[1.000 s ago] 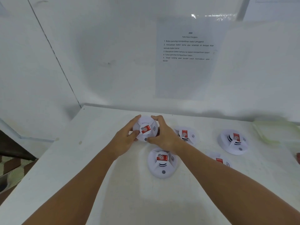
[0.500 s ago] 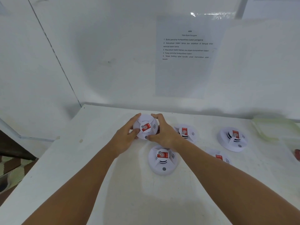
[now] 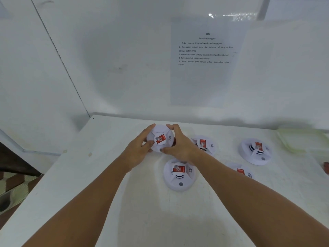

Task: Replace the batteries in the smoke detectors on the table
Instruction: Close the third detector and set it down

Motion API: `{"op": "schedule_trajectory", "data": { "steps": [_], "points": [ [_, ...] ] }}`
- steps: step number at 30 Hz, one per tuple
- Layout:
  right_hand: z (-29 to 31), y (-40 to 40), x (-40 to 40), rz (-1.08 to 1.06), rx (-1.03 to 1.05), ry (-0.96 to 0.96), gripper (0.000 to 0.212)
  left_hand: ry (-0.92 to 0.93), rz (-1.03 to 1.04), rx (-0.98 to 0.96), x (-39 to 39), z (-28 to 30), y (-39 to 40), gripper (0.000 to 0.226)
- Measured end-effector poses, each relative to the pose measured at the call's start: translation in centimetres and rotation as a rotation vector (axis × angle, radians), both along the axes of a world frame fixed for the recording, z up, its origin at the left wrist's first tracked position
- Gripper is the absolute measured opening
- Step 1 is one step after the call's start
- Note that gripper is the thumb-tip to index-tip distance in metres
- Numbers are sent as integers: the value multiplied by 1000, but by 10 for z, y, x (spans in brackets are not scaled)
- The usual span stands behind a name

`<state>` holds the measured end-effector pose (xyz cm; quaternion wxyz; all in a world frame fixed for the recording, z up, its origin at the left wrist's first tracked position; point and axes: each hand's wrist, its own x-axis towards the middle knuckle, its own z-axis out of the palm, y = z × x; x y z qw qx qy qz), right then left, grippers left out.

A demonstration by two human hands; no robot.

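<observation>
Lying nearest on the white table [image 3: 110, 220] is a bare stretch, then one smoke detector [image 3: 179, 174]. Just beyond it, the left hand [image 3: 138, 153] and right hand [image 3: 180, 147] are gripping the held detector [image 3: 160, 139] from both sides, well short of the table's far edge.

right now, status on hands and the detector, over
Left hand and right hand both grip the held smoke detector, lifted, cover on. Four other detectors on table. Nothing blocking.
</observation>
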<state>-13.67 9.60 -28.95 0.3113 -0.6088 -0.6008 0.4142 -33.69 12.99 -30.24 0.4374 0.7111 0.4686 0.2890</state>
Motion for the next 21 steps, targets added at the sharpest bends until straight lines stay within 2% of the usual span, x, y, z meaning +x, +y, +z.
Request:
{"op": "schedule_trajectory", "data": {
  "steps": [7,21],
  "points": [
    [5,-1,7,24,-58,-34,81,3,11,-15,0,3,0,53],
    [5,-5,5,7,-37,-31,80,1,2,-14,0,1,-2,53]
  ]
}}
